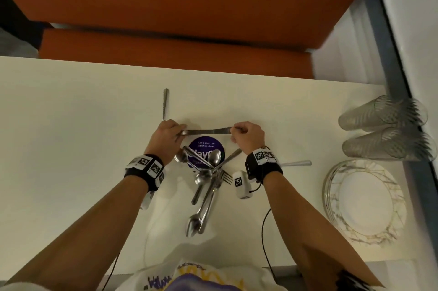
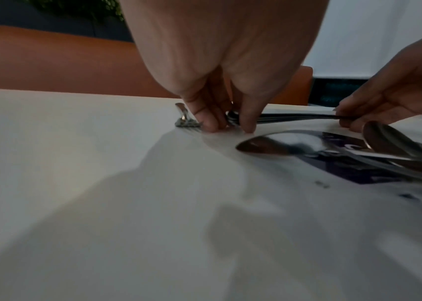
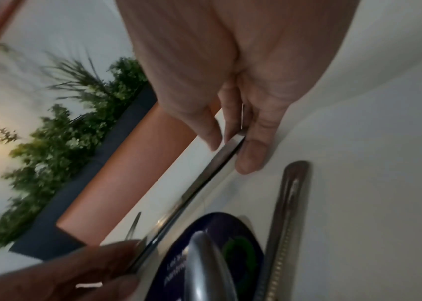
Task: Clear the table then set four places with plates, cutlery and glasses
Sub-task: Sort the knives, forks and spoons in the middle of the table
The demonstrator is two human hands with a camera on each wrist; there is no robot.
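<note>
Both hands hold a thin bundle of knives [image 1: 206,131] level, just above the white table [image 1: 71,125]. My left hand [image 1: 179,133] pinches its left end, fingertips down on the table in the left wrist view [image 2: 230,126]. My right hand [image 1: 233,131] pinches the other end between thumb and fingers [image 3: 233,150]. A heap of spoons and forks [image 1: 206,179] lies nearer me, partly over a round purple sticker [image 1: 205,146]. A lone fork [image 1: 165,103] lies beyond the left hand, tines [image 2: 186,122] beside its fingers. One serrated knife [image 3: 284,224] rests by the right wrist.
Stacked marbled plates [image 1: 362,200] sit at the table's right edge, with clear ribbed glasses [image 1: 384,113] lying behind them. An orange bench [image 1: 177,49] runs along the far side. Cables from the wrist cameras trail over the near table edge.
</note>
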